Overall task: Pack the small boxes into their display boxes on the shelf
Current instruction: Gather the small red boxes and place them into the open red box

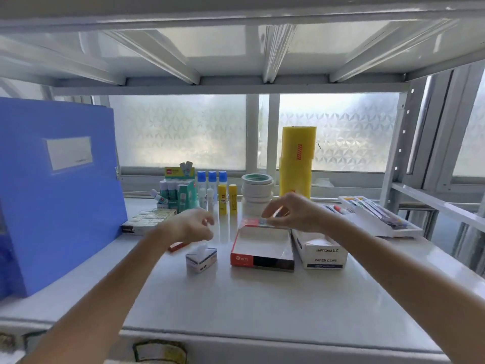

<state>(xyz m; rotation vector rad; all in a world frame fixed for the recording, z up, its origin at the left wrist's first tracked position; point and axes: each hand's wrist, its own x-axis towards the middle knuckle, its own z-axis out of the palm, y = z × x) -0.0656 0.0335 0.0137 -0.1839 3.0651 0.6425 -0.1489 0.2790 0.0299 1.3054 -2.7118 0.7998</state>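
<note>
A red and black display box [262,254] lies open on the white shelf [262,298], its inside looking bare. My right hand [294,212] hovers over its far end, fingers pinched on a small red box [256,222] at the rim. A white paper clips display box [321,252] stands just right of it. My left hand [193,224] is curled with fingers closed, above a small white box [201,260] and a small red box [178,246] lying on the shelf. Whether the left hand holds anything is unclear.
A tall blue file box [57,190] stands at the left, with a flat box of staples [149,219] beside it. Glue sticks [227,202], correction fluid bottles [178,191], tape rolls [257,194] and a yellow roll [298,161] line the back. A pen tray [378,215] sits at the right.
</note>
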